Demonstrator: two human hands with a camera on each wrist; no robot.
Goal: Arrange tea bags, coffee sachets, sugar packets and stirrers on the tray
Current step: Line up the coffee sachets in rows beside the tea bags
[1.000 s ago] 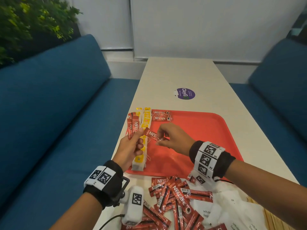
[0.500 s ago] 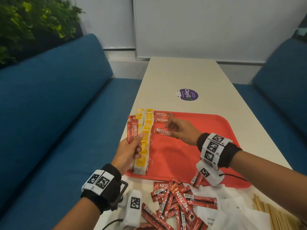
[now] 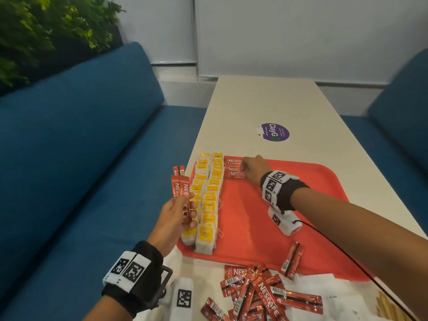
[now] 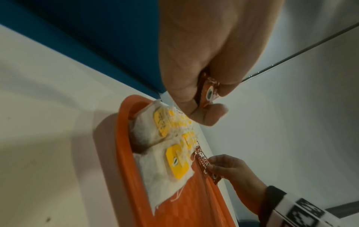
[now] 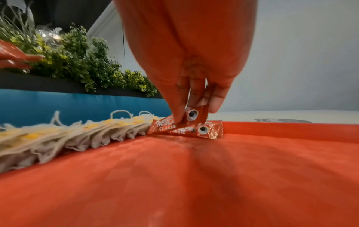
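Note:
A red tray [image 3: 289, 212] lies on the pale table. Two rows of yellow-tagged tea bags [image 3: 209, 200] run along its left side. At the tray's far left corner my right hand [image 3: 251, 167] pinches a red coffee sachet [image 5: 175, 122], its end touching the sachets [image 3: 234, 166] laid there. My left hand [image 3: 178, 212], at the tray's left edge, grips a small bunch of coffee sachets [image 3: 179, 186] upright; their lower ends [image 4: 207, 90] show between the fingers. A loose pile of coffee sachets [image 3: 257, 295] lies on the table nearest me.
White sugar packets [image 3: 342, 300] and wooden stirrers [image 3: 389, 309] lie at the near right. One sachet [image 3: 290, 259] lies over the tray's near rim. A purple sticker [image 3: 274, 132] sits farther up the table. Blue sofas flank the table, with plants behind the left one.
My right hand took one sachet from the left hand's bunch and carried it to the tray's far left corner, down onto the row of sachets. The left hand stayed nearly still.

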